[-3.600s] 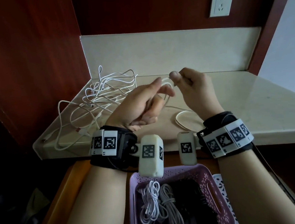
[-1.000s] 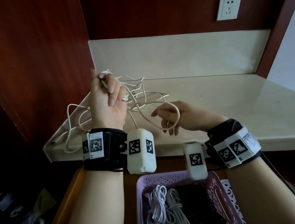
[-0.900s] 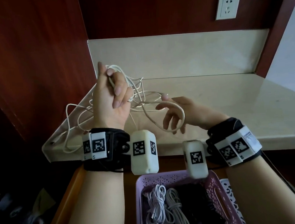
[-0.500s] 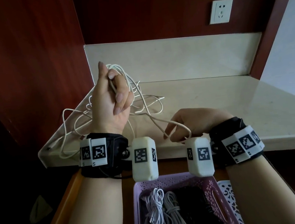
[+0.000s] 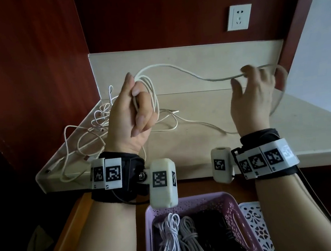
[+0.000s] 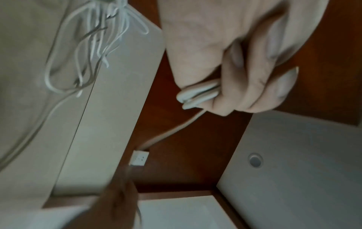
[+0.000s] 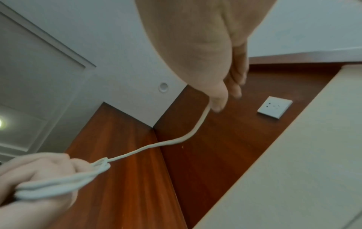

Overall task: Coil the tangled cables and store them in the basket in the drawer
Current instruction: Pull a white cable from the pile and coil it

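Observation:
My left hand (image 5: 137, 105) is raised over the counter's left part and grips several loops of a white cable (image 5: 186, 72); the bundle (image 6: 197, 96) sticks out of the fist. From there the cable runs to the right to my right hand (image 5: 254, 78), which is lifted near the back right corner. It pinches the cable at its fingertips (image 7: 217, 102). Past that hand the cable curves down to the counter. More tangled white cables (image 5: 90, 131) lie on the counter's left end. The purple basket (image 5: 188, 200) in the open drawer holds coiled cables (image 5: 169, 238).
The beige counter (image 5: 211, 145) sits in a corner between dark red wood walls. A white wall socket (image 5: 238, 17) is above it. A white perforated tray (image 5: 256, 229) stands right of the basket. The drawer's wooden edge (image 5: 76, 213) runs along the left.
My right hand has risen from the counter's front edge and swung far right, drawing the cable out between the hands. The left hand keeps its loops and has barely moved.

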